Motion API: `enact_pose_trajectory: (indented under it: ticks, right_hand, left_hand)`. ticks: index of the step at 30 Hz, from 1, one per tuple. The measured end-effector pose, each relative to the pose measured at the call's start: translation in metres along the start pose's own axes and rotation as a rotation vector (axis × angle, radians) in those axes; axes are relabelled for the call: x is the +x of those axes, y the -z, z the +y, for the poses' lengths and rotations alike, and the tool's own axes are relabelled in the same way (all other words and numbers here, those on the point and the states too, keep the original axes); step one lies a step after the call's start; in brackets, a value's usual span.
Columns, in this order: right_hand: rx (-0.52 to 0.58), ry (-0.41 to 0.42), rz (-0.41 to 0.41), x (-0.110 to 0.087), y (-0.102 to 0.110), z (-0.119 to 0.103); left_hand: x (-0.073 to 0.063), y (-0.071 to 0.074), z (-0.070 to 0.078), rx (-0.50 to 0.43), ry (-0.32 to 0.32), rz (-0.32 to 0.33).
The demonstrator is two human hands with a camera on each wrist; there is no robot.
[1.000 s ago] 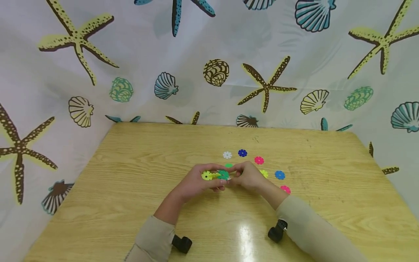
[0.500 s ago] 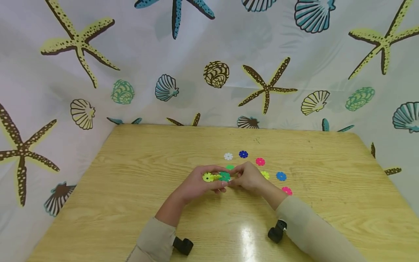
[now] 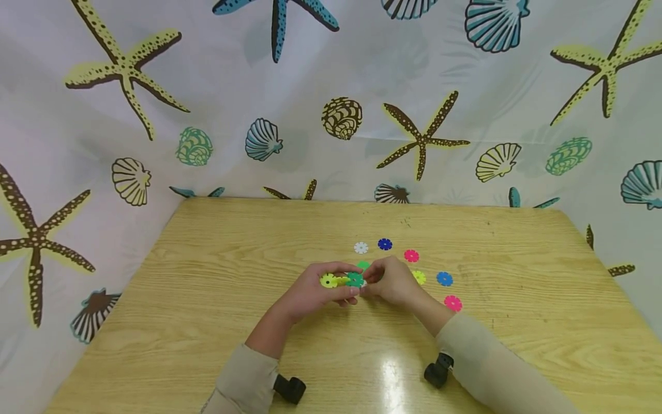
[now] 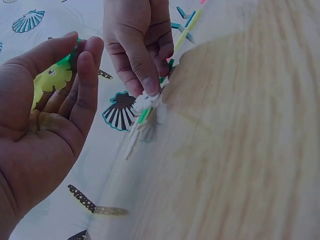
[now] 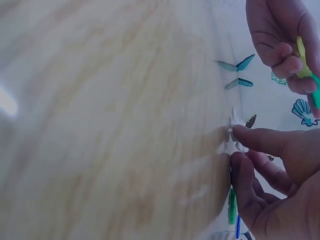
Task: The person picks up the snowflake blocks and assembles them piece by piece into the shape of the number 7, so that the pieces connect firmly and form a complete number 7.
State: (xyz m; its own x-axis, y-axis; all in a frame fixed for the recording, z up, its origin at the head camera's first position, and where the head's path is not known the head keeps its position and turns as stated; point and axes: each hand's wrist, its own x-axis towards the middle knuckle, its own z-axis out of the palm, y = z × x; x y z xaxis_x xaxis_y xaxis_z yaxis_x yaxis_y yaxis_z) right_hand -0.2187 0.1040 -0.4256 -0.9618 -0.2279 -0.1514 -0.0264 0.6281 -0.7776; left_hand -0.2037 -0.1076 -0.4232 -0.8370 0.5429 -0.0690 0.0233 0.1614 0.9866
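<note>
My left hand [image 3: 323, 286] holds a joined piece of notched plastic discs, with a yellow disc [image 3: 328, 280] at the palm side and a green disc [image 3: 355, 280] at the fingertips. In the left wrist view the yellow disc [image 4: 54, 79] shows between thumb and fingers, raised off the table. Right beside it, my right hand [image 3: 392, 282] is low over the wood, thumb and fingertips pinching a white notched disc [image 5: 239, 116]. More white pieces [image 4: 145, 102] show around those fingertips, partly hidden by them.
Loose flat discs lie beyond and right of my hands: white [image 3: 361, 248], dark blue [image 3: 385, 244], pink [image 3: 411, 256], yellow [image 3: 419, 278], blue [image 3: 445, 279] and another pink disc [image 3: 453, 303]. A light green disc [image 3: 364, 265] is partly hidden. A patterned curtain [image 3: 300, 103] hangs behind the table [image 3: 233, 241].
The head view has shifted slightly. My left hand keeps its hold on the joined discs, while the right fingers have curled in a little beside it, low at the white disc.
</note>
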Motion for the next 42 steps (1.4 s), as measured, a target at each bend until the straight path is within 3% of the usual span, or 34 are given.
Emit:
enact_pose_trajectory:
  ticks: [17, 24, 33, 42]
  right_hand:
    - [0.135, 0.032, -0.021, -0.003, 0.005, 0.006]
    - [0.306, -0.019, -0.059, -0.004, 0.008, 0.008]
    - [0.425, -0.008, -0.107, -0.005, 0.008, 0.008]
    - [0.407, -0.018, -0.077, -0.011, 0.010, 0.007]
  left_hand:
    - [-0.001, -0.001, 0.000, -0.018, -0.006, -0.018]
    - [-0.001, -0.002, 0.001, -0.025, -0.004, -0.017]
    - [0.000, -0.001, -0.001, -0.024, -0.006, -0.014]
    - [0.000, -0.002, 0.000, -0.019, -0.009, -0.012]
